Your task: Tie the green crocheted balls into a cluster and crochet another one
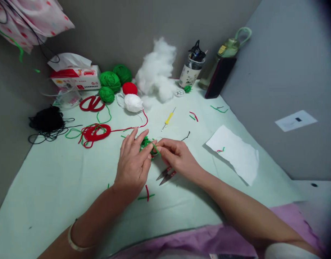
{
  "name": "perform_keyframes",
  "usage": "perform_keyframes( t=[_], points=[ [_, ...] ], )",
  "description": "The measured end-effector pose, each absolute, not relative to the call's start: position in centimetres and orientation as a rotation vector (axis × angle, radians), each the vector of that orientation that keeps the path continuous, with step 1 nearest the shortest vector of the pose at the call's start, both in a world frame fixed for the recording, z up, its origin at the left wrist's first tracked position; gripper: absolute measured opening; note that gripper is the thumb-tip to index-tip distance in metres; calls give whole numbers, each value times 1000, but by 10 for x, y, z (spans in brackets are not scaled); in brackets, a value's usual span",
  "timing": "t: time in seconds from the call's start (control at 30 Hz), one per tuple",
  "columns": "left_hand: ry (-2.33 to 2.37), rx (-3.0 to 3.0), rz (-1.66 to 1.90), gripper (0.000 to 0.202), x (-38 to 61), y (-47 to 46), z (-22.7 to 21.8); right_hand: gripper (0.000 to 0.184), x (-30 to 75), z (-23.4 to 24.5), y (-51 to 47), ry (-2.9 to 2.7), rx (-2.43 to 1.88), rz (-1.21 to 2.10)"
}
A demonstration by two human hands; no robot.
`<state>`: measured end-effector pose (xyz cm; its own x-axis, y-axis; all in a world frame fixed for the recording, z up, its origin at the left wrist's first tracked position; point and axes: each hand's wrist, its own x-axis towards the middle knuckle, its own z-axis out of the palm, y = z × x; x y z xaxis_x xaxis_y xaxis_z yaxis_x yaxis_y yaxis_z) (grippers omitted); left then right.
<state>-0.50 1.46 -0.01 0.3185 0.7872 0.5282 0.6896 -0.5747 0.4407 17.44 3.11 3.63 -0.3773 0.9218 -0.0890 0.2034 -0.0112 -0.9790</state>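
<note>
My left hand lies over a small green yarn piece with some red and white on it, holding it against the table; the fingers hide most of its shape. Thumb and forefinger of my right hand pinch a green yarn strand at the right side of that piece. Just below my right hand is a pair of thread snips with red handles. Behind the hands lies a yellow-handled crochet hook. Short red and green yarn scraps rest in front of my left hand.
Green yarn balls, a red ball, a white ball and white stuffing stand at the back. Red scissors, red yarn and black yarn lie left. White paper, a pen jar and a bottle are right.
</note>
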Motion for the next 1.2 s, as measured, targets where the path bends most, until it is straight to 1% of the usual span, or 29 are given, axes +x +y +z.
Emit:
perform_keyframes(
  t=[0.43,0.6,0.77,0.83,0.97,1.1,1.2],
  points=[
    [1365,2433,1001,46,-7,16,-1,21,175,33,34,-1563,-1176,1535],
    [1369,2427,985,43,-7,17,-1,20,174,32,34,-1532,-1154,1559],
    [1371,2439,943,42,-8,18,-2,24,173,27,37,-1503,-1167,1564],
    [1364,2436,973,38,-9,18,-1,24,173,27,37,-1475,-1207,1540],
    [1363,2288,1134,26,-11,19,2,23,173,30,33,-1528,-1291,1416],
    [1426,1828,1181,11,-14,21,4,22,174,30,28,-1755,-1326,1155],
    [1375,1540,1172,8,-16,23,3,22,174,26,25,-1925,-1329,955]
  ],
)
